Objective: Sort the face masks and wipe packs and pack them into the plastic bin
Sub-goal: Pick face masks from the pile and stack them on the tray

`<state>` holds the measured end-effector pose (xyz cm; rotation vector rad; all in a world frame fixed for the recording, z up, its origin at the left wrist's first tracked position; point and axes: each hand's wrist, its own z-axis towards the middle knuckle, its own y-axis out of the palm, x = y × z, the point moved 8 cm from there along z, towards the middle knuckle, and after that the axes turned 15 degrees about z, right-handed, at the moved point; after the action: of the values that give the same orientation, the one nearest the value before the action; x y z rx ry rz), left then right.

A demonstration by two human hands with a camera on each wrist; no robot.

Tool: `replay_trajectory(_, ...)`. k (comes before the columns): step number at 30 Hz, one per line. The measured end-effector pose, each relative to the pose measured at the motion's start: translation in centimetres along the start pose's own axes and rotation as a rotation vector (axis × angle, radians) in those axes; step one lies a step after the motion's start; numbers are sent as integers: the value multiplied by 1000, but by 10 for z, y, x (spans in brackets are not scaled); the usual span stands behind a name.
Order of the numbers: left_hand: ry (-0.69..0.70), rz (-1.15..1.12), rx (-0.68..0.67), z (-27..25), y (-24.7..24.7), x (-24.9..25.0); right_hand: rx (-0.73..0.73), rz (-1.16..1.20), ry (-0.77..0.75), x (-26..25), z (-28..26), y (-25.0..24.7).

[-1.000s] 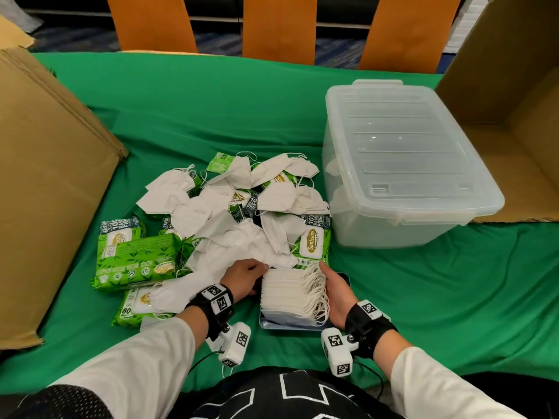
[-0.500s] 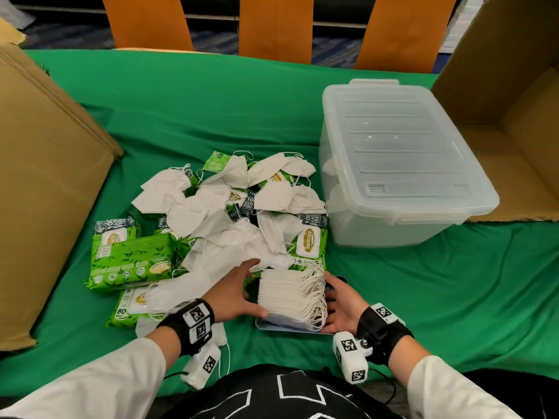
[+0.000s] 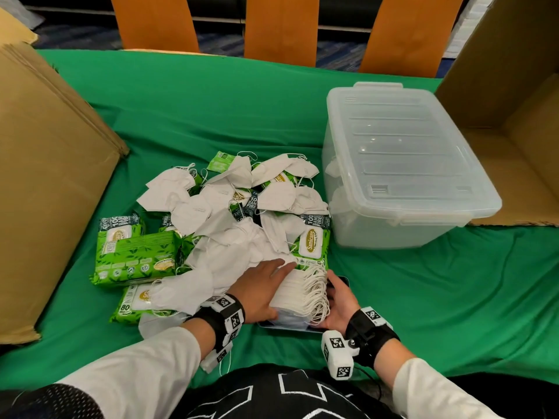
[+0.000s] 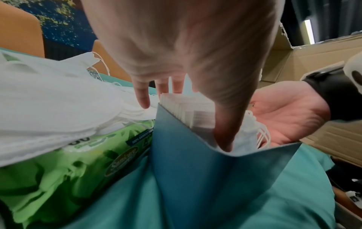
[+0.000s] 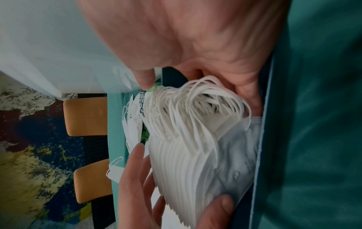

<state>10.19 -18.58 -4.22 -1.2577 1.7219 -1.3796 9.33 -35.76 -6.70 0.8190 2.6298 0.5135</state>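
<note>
Green-clothed table [image 3: 211,101], three orange chair backs [image 3: 279,25] beyond, patterned blue carpet [image 4: 58,20], cardboard boxes [image 3: 45,176] at either side

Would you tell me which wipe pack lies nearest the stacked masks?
The pack with the fully visible Sanicare label, just behind the stack; the others lie farther left or back.
</note>
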Motion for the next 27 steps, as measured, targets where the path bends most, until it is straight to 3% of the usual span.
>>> replay_trajectory(5, 6, 77, -5, 2, 0, 10, 61, -2, -93, -5, 15, -14)
replay_trajectory(13, -35, 145, 37, 5, -1, 13, -138, -24, 15, 9, 13, 4)
replay_trajectory(20, -23, 183, 56, 5, 1, 17, -211, -65, 72, 12, 16, 8)
replay_trajectory(27, -21, 182, 85, 6, 8, 17, -92, -297, 16, 5, 10, 2)
